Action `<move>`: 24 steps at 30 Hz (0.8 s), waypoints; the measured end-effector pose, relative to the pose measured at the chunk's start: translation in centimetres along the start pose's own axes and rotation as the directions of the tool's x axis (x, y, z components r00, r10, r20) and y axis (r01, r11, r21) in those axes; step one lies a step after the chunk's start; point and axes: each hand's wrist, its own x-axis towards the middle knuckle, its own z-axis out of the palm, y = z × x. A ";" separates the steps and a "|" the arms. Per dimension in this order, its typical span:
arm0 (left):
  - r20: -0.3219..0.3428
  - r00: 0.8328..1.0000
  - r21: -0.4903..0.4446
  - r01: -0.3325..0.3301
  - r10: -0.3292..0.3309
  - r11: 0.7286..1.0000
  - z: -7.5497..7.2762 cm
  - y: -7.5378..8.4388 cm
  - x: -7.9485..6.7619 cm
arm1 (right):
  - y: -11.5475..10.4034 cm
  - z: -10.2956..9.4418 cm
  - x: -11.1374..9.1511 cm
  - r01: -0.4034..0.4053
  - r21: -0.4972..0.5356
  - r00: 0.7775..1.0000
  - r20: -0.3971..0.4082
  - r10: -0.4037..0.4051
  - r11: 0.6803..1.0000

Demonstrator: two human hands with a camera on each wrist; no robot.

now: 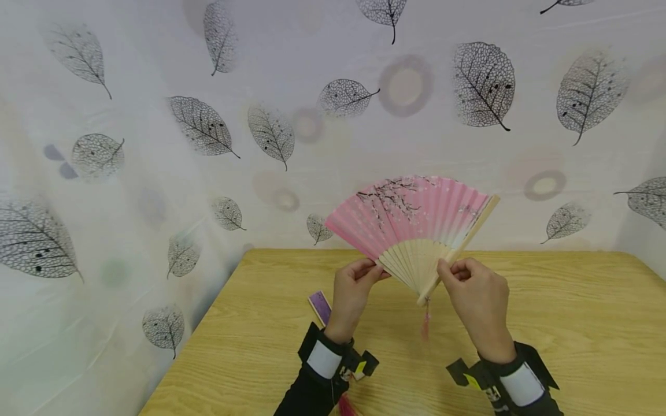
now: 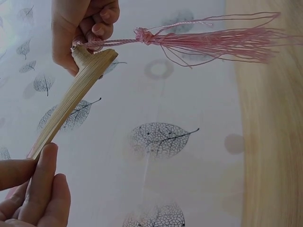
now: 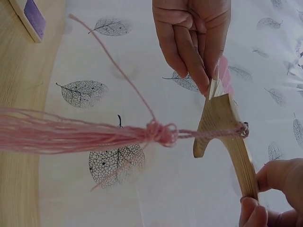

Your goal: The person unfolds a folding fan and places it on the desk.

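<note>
A pink folding fan (image 1: 411, 214) with dark blossom branches and pale wooden ribs is spread wide above the table. My left hand (image 1: 354, 294) pinches its left edge between thumb and fingers. On the other side, my right hand (image 1: 476, 300) pinches the thick right guard stick near the pivot. From the pivot hangs a pink tassel (image 1: 425, 326), seen close up in both wrist views. In the left wrist view the left fingers (image 2: 45, 184) grip the ribs edge-on. The right fingers (image 3: 279, 184) hold the stick in the right wrist view.
A purple-faced, pale-edged object (image 1: 319, 306) lies on the wooden table (image 1: 572, 323), partly behind the left wrist. Below that wrist a darker red tassel (image 1: 347, 404) shows. A leaf-printed white curtain (image 1: 333, 144) stands behind the table.
</note>
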 end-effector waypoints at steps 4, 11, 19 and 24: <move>-0.016 1.000 -0.002 0.001 -0.001 1.000 0.0 -0.1 0.0 | 0.0 0.1 -0.1 0.003 0.022 1.000 -0.023 -0.002 1.000; -0.043 0.999 -0.015 0.003 -0.004 1.000 -0.1 -0.2 0.1 | -0.2 0.0 -0.1 -0.034 0.070 0.998 -0.046 0.037 0.997; -0.061 0.998 -0.032 0.017 -0.019 0.999 -0.2 -0.2 0.3 | -0.3 -0.1 -0.1 -0.124 0.095 0.992 0.025 0.122 0.988; -0.078 0.996 -0.035 0.028 -0.031 0.999 -0.4 -0.4 0.5 | -0.1 -0.3 0.2 -0.174 0.095 0.977 0.144 0.160 0.980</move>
